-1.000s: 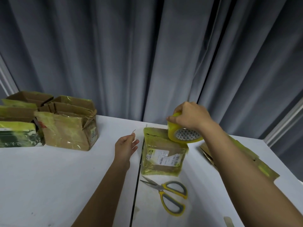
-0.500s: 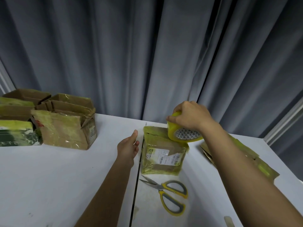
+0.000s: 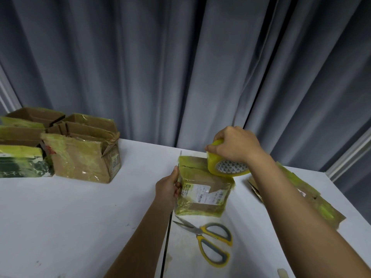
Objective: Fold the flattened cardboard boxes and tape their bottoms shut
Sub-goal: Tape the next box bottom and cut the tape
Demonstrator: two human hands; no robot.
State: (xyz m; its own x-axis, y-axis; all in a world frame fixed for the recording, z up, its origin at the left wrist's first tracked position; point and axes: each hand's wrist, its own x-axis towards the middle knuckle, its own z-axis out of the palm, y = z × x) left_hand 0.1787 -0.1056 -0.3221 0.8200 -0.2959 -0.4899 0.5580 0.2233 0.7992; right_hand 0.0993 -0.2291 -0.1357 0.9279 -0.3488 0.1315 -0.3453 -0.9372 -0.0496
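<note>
Because the small cardboard box stands upside down at the middle of the white table with only a light brace on its left wall, the chief risk, as I judge it, is that it slides or tips when tape is drawn across its bottom. The left hand lies flat against that wall, fingers straight and together, pressing rather than gripping, so a firm pull to the right could skate the box away. A second risk lies with the bottom flaps: a seam shows open on the upturned face, and tape laid over a gap would likely seal badly or wrinkle. The right hand has its fingers curled over the yellow tape roll, which rests on the far right edge of the box; whether a free tape end is already stuck down I cannot tell. Near the box, the yellow-handled scissors lie with blades slightly parted (within easy reach, but also within reach of a careless wrist).

As to looks, the box is worn brown card, heavily wrapped in old yellowish tape, with a white shipping label on its near face.
</note>
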